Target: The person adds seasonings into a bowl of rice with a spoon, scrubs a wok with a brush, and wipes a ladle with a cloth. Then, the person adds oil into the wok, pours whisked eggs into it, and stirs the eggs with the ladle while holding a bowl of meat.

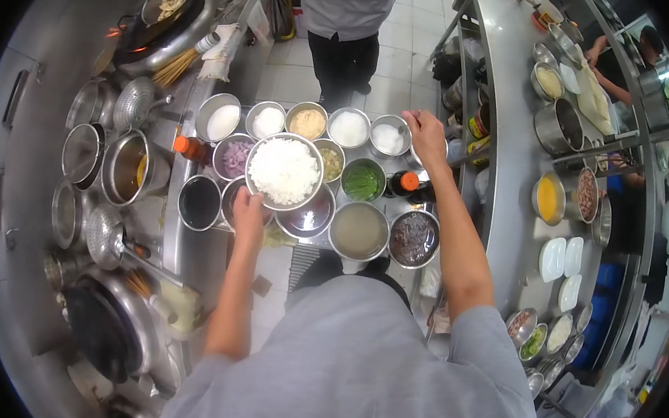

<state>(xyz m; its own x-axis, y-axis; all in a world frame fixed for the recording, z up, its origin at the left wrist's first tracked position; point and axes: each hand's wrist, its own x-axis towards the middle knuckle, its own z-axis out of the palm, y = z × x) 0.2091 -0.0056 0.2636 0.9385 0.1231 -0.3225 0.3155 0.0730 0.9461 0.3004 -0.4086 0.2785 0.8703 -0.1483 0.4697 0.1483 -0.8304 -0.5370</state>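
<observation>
My left hand [249, 216] grips the near rim of a metal bowl [308, 199] heaped with white rice [282, 169]. It is held above the rows of seasoning bowls and partly covers some. My right hand [426, 138] is raised at the right end of the back row, its fingers pinched together; anything between them is too small to see. Nearest to it is a bowl of white granules [388, 139]. Chopped greens [363, 180], chopped purple onion [236, 159], a cloudy liquid [359, 231] and a dark sauce [414, 239] fill other bowls. An orange-capped bottle [404, 185] stands at the right.
At left is a stove with a wok [109, 329], a pot [135, 170] and a perforated ladle [104, 236]. Another person [346, 13] stands across, a hand over a far wok. The right-hand steel counter [519, 161] carries ingredient bowls and white dishes [553, 259].
</observation>
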